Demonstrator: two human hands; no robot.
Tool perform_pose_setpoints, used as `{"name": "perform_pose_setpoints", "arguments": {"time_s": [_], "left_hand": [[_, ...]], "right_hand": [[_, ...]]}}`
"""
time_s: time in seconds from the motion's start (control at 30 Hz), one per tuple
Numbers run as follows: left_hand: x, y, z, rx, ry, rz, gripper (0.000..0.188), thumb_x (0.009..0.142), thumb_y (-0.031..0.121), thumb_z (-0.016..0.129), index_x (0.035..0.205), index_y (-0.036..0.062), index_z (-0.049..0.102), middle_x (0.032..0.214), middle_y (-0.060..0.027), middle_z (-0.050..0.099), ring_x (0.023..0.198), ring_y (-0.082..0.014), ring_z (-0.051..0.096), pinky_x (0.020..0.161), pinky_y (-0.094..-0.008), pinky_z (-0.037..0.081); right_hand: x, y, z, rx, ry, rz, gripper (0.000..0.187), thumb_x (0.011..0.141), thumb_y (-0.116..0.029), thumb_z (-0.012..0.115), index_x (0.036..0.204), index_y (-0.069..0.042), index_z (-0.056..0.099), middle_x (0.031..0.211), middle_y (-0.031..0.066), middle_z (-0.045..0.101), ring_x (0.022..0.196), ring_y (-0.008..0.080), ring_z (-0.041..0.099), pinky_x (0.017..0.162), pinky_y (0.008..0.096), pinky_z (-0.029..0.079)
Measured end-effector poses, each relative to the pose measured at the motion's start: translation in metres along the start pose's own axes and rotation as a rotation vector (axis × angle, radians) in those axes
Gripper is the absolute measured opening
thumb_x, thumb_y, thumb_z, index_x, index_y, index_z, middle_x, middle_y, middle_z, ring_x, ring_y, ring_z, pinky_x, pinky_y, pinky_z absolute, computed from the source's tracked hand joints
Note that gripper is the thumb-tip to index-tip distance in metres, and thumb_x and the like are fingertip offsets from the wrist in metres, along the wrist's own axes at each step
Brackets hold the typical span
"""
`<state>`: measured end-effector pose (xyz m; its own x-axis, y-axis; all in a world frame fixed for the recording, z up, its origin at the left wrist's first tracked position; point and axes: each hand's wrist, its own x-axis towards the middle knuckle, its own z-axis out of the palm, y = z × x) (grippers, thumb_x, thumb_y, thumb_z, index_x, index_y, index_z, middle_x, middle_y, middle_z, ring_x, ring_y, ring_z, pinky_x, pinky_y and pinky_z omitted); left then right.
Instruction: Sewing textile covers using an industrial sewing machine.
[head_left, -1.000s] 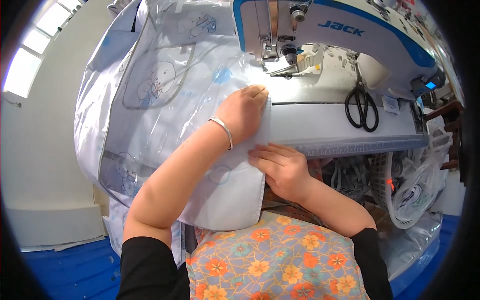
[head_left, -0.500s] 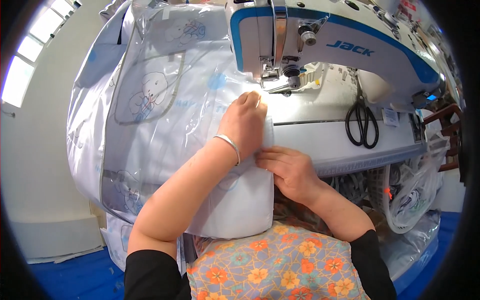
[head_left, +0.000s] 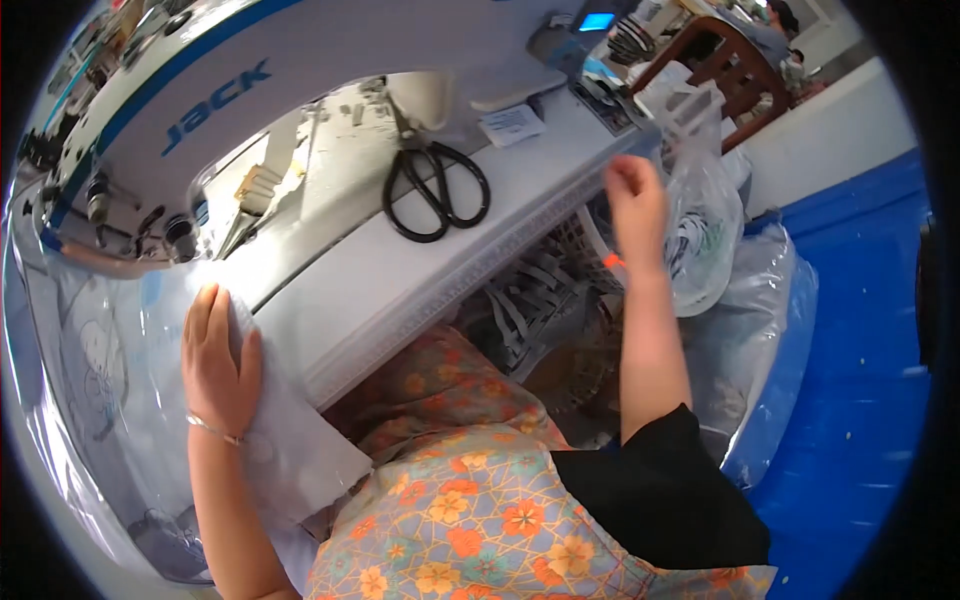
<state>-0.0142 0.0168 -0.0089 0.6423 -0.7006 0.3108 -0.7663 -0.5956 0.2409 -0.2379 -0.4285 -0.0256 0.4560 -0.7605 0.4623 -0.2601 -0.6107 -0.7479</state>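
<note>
My left hand (head_left: 220, 365) lies flat, fingers stretched, on a white fabric piece (head_left: 295, 445) beside the lit needle area of the sewing machine (head_left: 330, 50). Part of the piece, at the left, has clear plastic over a printed animal figure. Off to the right, my right hand (head_left: 638, 205) is raised near the table's end, beside a clear plastic bag (head_left: 710, 190). Its fingers are curled together; whatever they may hold is too small or hidden to make out. Black-handled scissors (head_left: 440, 190) rest on the machine bed between the hands.
A small white label (head_left: 512, 125) lies behind the scissors. Below the table's right end hangs a white basket (head_left: 597, 235), with strips of material (head_left: 525, 300) beside it. A brown wooden chair (head_left: 755, 75) and people (head_left: 775, 25) show beyond. Blue covering (head_left: 850, 330) spreads over the floor.
The view has swung to the right. My right hand has left the fabric edge and moved out to the table's right end. My left hand stays on the fabric, now laid flat.
</note>
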Motion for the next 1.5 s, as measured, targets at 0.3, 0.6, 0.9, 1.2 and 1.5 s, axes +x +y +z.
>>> {"name": "perform_pose_setpoints", "arguments": {"time_s": [0.3, 0.6, 0.9, 1.2, 1.5], "left_hand": [[-0.037, 0.021, -0.024, -0.040, -0.121, -0.073, 0.057, 0.084, 0.010, 0.067, 0.138, -0.0034, 0.055, 0.146, -0.0191, 0.052, 0.135, -0.0385, 0.049, 0.115, -0.0433, 0.037], [-0.023, 0.010, -0.013, 0.008, 0.090, 0.001, 0.006, 0.088, -0.002, 0.061, 0.094, -0.0024, 0.061, 0.101, -0.0162, 0.065, 0.093, -0.0336, 0.065, 0.088, -0.0409, 0.054], [0.019, -0.027, -0.061, -1.053, 0.067, -0.674, 0.017, 0.097, 0.020, 0.060, 0.098, 0.0040, 0.067, 0.102, -0.0043, 0.071, 0.093, -0.0136, 0.065, 0.077, -0.0291, 0.050], [0.018, -0.032, -0.054, -0.810, -0.330, -0.521, 0.016, 0.093, 0.013, 0.062, 0.100, -0.0007, 0.066, 0.100, -0.0048, 0.068, 0.091, -0.0117, 0.059, 0.081, -0.0283, 0.048], [0.007, -0.031, -0.045, -0.927, -0.064, -0.439, 0.013, 0.092, 0.012, 0.060, 0.093, 0.0001, 0.063, 0.106, -0.0071, 0.070, 0.095, -0.0149, 0.062, 0.087, -0.0305, 0.049]], "right_hand": [[-0.008, 0.144, -0.030, -0.759, -0.555, 0.177, 0.026, 0.087, -0.024, 0.066, 0.106, -0.009, 0.074, 0.103, 0.0194, 0.072, 0.098, 0.0416, 0.067, 0.086, 0.0482, 0.053], [0.009, 0.064, -0.059, 0.089, 0.216, 0.294, 0.019, 0.100, -0.021, 0.062, 0.101, -0.003, 0.068, 0.086, 0.0025, 0.067, 0.077, 0.0106, 0.064, 0.070, 0.0283, 0.051], [-0.064, -0.168, 0.099, 0.213, -0.451, -0.645, 0.009, 0.091, -0.004, 0.064, 0.098, 0.000, 0.067, 0.104, 0.0178, 0.069, 0.097, 0.0375, 0.066, 0.086, 0.0426, 0.053], [-0.196, -0.258, 0.207, 0.776, -1.134, -0.983, 0.027, 0.087, -0.009, 0.063, 0.113, -0.005, 0.068, 0.124, 0.0134, 0.064, 0.114, 0.0374, 0.060, 0.100, 0.0447, 0.049], [-0.149, -0.221, 0.186, 0.057, -0.941, -0.885, 0.061, 0.085, -0.018, 0.072, 0.139, 0.001, 0.051, 0.151, 0.0275, 0.039, 0.139, 0.0432, 0.040, 0.115, 0.0452, 0.037]]}}
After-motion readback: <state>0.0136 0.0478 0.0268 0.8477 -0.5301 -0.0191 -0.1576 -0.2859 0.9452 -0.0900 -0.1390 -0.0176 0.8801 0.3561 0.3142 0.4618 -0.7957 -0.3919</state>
